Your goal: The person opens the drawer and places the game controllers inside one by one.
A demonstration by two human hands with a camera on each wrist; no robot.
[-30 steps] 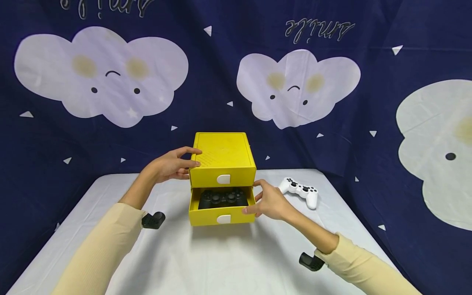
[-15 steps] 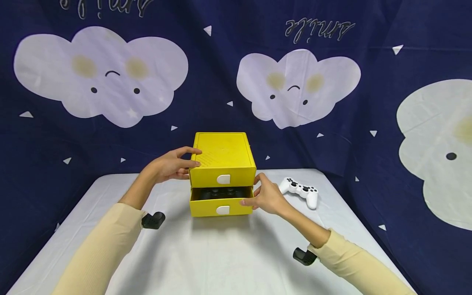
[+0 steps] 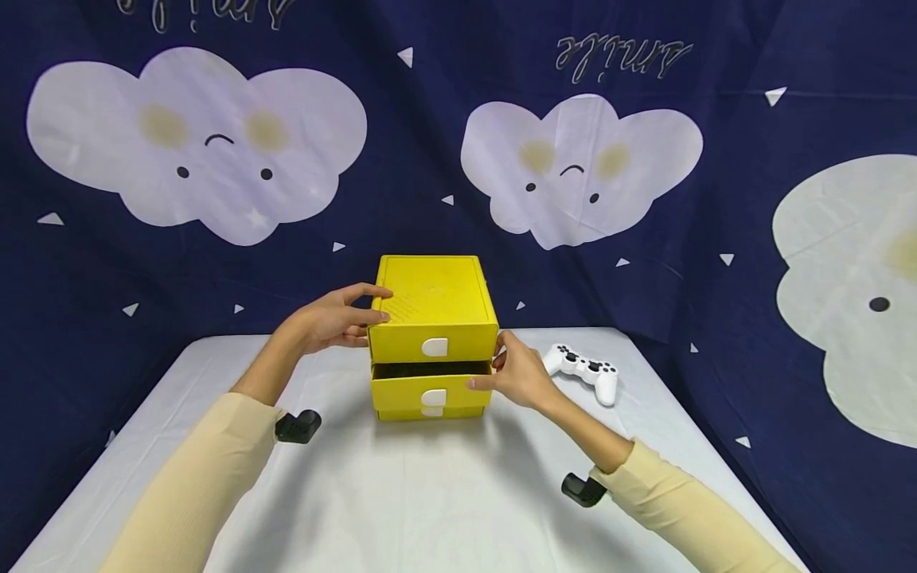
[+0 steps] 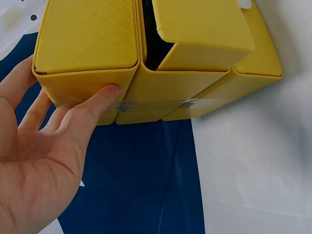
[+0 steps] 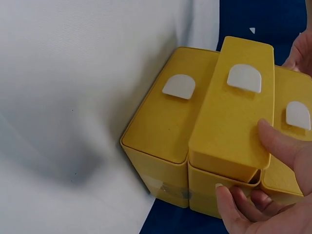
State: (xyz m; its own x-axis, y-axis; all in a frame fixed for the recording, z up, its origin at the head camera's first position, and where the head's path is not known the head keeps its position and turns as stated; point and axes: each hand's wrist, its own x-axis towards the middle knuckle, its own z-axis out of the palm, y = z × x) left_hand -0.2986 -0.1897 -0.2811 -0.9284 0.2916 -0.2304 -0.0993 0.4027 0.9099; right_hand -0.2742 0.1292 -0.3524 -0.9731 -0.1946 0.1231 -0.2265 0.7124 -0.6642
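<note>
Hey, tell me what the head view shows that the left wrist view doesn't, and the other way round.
Only the head view shows the white game controller on the table and the right hand at the middle drawer.

Only the left wrist view shows a strip of clear tape across the side of the yellow box.

Both show the left hand touching that box, with its middle drawer partly out.

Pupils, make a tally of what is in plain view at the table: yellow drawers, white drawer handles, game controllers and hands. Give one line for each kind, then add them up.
Yellow drawers: 3
White drawer handles: 3
White game controller: 1
Hands: 2
Total: 9
</note>
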